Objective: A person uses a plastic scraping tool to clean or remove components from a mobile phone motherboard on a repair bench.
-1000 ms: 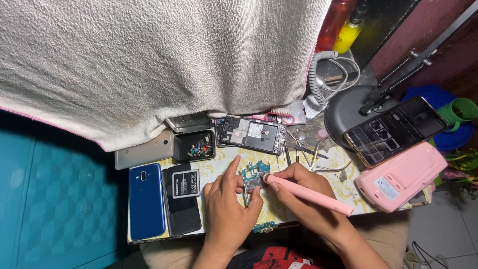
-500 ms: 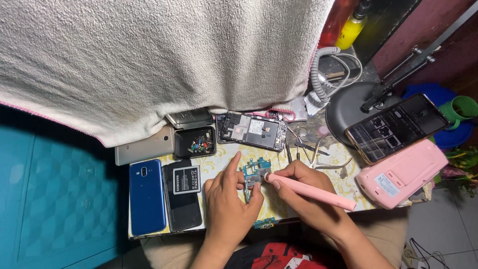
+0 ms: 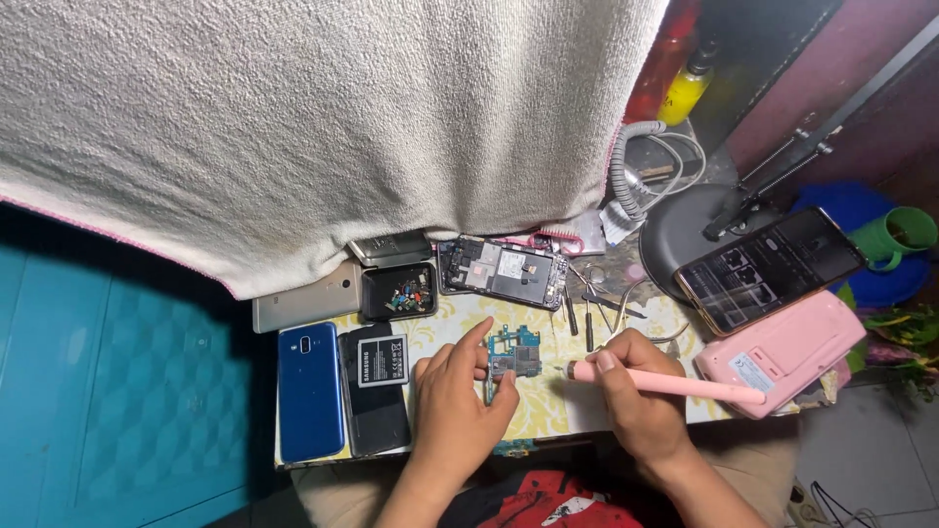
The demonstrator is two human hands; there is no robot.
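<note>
I see a small worktop [image 3: 548,411] with a yellow patterned cover. On it lie a blue phone [image 3: 310,391], a black battery [image 3: 380,360], a tray of tiny parts [image 3: 398,291], an opened phone frame [image 3: 504,272], a green circuit board [image 3: 514,354], tweezers [image 3: 597,298] and a pink case [image 3: 782,352].

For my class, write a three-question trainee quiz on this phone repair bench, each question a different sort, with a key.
1. True or false: the right hand holds a pink pen-shaped tool.
2. Which hand steadies the small circuit board?
3. Multiple choice: the blue phone lies A) left of the battery, B) on the pink case, C) under the lamp base.

Key: 1 true. 2 the left hand. 3 A.
</note>
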